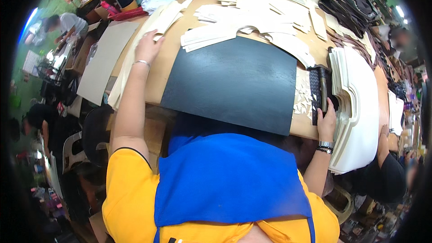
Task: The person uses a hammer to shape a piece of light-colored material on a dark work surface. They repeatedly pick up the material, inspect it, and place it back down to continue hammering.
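My left hand (147, 49) rests at a pile of long cream sheet strips (165, 15) on the left of the table, thumb and fingers apart. At the right, my right hand (326, 121) is beside the lower end of a dark tool handle (323, 86), thumb and fingers on either side of it. Whether they close on it cannot be made out. That tool lies on a black textured strip (314, 87). Between my hands lies a large black board (233, 81). Cut cream pieces (211, 37) overlap its far edge.
Small triangular offcuts (302, 98) are scattered right of the board. A thick stack of shaped white sheets (359, 108) overhangs the table's right edge. More cream pieces (256, 3) cover the far side. A pale flat sheet (106, 60) lies left. Other people work on both sides.
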Available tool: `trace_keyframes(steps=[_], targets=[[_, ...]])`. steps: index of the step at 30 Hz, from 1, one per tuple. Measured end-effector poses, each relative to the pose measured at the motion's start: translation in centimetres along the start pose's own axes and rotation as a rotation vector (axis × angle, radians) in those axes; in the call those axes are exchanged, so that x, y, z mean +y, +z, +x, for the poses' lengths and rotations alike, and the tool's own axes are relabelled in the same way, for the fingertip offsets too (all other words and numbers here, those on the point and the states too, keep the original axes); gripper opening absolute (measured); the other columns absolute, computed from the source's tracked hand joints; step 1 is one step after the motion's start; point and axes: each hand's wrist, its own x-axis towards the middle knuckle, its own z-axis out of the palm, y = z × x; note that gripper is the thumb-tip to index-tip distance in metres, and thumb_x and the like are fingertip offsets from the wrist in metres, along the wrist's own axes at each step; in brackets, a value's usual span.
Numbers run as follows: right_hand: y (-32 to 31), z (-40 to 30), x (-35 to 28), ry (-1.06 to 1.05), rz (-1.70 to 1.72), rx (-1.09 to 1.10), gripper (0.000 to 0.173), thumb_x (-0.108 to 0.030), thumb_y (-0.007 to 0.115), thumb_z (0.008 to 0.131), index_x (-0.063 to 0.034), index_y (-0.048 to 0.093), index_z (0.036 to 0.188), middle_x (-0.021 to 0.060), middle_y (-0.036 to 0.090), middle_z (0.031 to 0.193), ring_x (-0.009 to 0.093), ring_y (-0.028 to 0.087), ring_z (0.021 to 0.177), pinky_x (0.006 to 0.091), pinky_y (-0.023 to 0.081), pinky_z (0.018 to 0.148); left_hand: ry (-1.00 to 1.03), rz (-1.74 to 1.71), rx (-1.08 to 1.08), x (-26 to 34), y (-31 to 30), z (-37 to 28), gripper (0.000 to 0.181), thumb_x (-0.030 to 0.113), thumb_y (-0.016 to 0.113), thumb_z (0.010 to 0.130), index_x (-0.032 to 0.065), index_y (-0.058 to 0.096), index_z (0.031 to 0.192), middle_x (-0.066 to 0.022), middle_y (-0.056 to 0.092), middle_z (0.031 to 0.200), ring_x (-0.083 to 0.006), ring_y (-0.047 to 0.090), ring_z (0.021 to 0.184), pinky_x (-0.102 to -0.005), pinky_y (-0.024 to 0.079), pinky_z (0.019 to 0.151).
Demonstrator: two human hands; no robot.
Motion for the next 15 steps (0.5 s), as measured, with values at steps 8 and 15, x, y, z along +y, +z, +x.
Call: trace_keyframes(steps=[8, 15], targets=[[-2.2, -0.8, -0.7, 0.131, -0.023, -0.179, 0.068, -0.005, 0.067, 0.076, -0.0017, 0.042, 0.139, 0.0235, 0.065, 0.093, 0.04, 0.064, 0.086, 0.0481, 0.051, 0.079, 1.171, -1.303, -0.922, 27.3, -12.0, -13.2, 0.023, 0.016, 0.066, 0.092, 0.0048, 0.068, 0.112, -0.0133, 0.068, 0.108, -0.0306, 0.064, 0.103, -0.0375, 0.05, 0.091], [0.3, -3.6, 1.1, 0.234, 0.079, -0.033, 0.049, -0.017, 0.054, 0.094, -0.001, 0.04, 0.138, 0.02, 0.061, 0.085, 0.036, 0.062, 0.079, 0.0482, 0.047, 0.074, 1.709, -1.736, -1.294, 35.3, -16.7, -24.2, 0.02, 0.014, 0.058, 0.093, -0.0047, 0.065, 0.097, -0.021, 0.065, 0.091, -0.034, 0.064, 0.092, -0.0386, 0.051, 0.081]])
